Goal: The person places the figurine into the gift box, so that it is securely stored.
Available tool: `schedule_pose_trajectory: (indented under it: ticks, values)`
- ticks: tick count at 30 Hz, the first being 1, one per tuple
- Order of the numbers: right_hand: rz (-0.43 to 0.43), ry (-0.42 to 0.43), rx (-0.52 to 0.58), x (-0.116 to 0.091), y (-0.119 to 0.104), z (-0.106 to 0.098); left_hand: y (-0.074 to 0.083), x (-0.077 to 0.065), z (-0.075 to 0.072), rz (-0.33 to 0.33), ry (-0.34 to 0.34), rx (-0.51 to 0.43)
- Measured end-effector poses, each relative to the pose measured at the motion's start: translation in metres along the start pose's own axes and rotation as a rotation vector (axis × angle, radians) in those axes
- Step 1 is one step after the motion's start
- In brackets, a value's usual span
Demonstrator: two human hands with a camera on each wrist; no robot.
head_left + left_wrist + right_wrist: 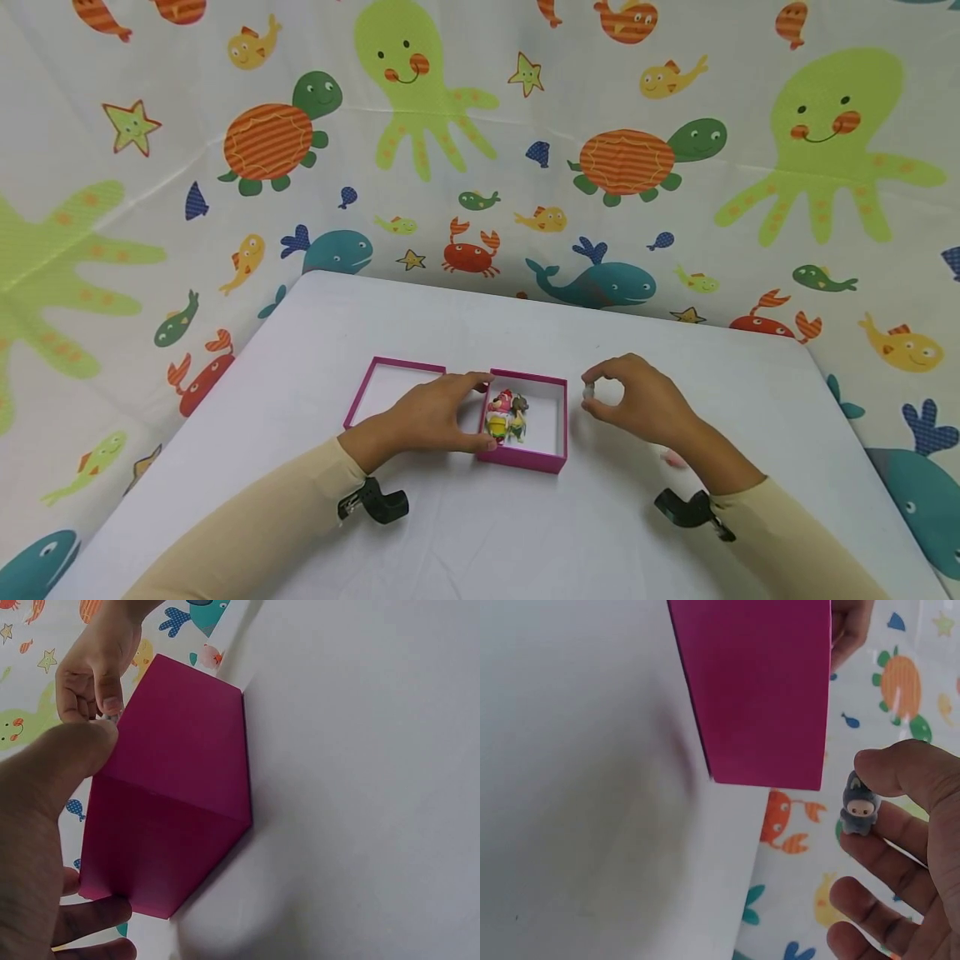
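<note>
hands apart, box between them. left hand (427, 412) gripped the open magenta box (521, 458) across its left side, thumb at the near rim, fingers at the far corner. right hand (641, 400) pinched a tiny grey figurine (859, 806) between thumb and fingertips, roughly upright, in the air just right of the box, touching nothing else. two small figures (507, 417) lay side by side inside, near the left wall. the second magenta tray (408, 364) lay left, partly behind the left hand.

risks, as judged: figurine small, held on little surface; a loosened pinch could have dropped it outside the right wall. a low pass might have clipped the rim. a left-hand tug could have skewed the box or slid the pair inside.
</note>
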State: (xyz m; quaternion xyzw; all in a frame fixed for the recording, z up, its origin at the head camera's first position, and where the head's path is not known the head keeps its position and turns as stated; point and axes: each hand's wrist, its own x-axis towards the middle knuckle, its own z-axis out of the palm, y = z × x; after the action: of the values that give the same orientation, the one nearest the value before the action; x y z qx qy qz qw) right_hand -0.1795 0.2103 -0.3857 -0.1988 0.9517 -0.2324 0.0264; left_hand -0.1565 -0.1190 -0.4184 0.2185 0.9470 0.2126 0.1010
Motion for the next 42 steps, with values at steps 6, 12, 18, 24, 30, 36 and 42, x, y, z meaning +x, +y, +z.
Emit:
schedule_pose_trajectory:
  ticks: [6,12,18,24,30,36,42]
  values:
    - [-0.028,-0.009,-0.012,0.007,-0.009,0.006,-0.001,0.001,0.000,0.006,0.004,0.003]
    - [-0.050,-0.009,-0.002,0.014,-0.015,0.014,0.000,0.001,0.000,0.005,0.003,-0.004]
    - [-0.084,-0.009,0.008,0.018,-0.018,0.021,0.000,0.001,0.000,-0.002,-0.004,-0.011]
    - [-0.119,-0.018,0.023,0.023,-0.020,0.030,0.000,0.001,0.001,-0.006,-0.002,-0.013]
    - [-0.112,-0.039,0.022,0.026,-0.023,0.037,-0.002,0.001,0.003,-0.002,0.001,-0.004]
    - [-0.102,-0.038,0.013,0.028,-0.028,0.039,-0.001,0.002,0.003,-0.003,0.003,-0.003]
    - [-0.105,-0.056,-0.006,0.029,-0.030,0.045,0.000,0.001,0.002,-0.001,0.005,-0.001]
